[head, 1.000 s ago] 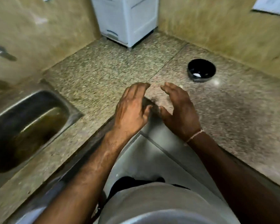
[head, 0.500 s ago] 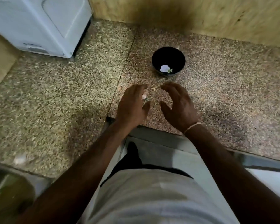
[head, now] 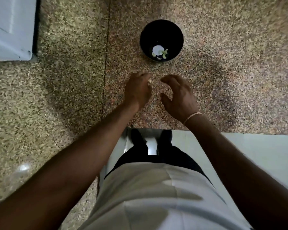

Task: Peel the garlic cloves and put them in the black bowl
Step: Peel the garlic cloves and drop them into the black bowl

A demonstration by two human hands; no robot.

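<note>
Looks like the peeling step: the left hand (head: 137, 90) is pinching a garlic clove (head: 149, 81) near the surface's front edge, the right hand (head: 178, 95) is hovering loosely curled and empty, and next it needs stripping for the black bowl (head: 161, 40) beyond.

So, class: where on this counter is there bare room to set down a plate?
Bare stone lies right of the black bowl, and left of the seam up to the white appliance. It is crowded between the bowl and the left hand and right hand.
</note>
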